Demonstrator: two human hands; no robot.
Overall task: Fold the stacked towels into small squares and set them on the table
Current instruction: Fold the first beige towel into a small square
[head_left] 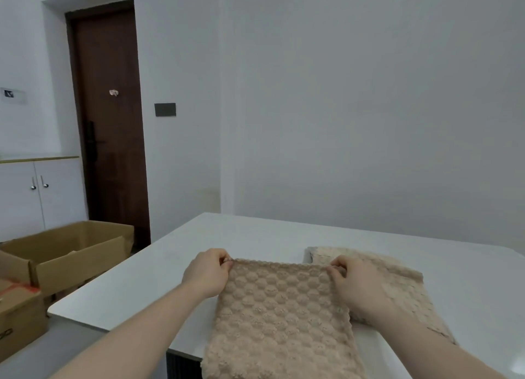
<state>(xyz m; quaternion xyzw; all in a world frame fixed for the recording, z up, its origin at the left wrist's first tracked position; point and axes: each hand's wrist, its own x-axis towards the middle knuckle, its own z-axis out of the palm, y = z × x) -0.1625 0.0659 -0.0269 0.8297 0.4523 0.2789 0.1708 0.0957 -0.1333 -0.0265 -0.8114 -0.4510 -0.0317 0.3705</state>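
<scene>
Fingers (pixel 224 260) of both your hands pinch the far corners of the bumpy tan towel (pixel 281 316) on the smooth white table (pixel 159 270); cream towel (pixel 397 282) alongside.

Head view, down over near table (pixel 176 265)

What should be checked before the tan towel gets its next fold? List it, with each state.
1. Left hand pinches the tan towel at its far left corner: ok.
2. Right hand pinches the far right corner: ok.
3. Far edge taut between the hands: ok.
4. Near end on the white table: not ok, it hangs over the front edge.
5. Cream towel clear of the fold: not ok, it lies under the right hand.
</scene>
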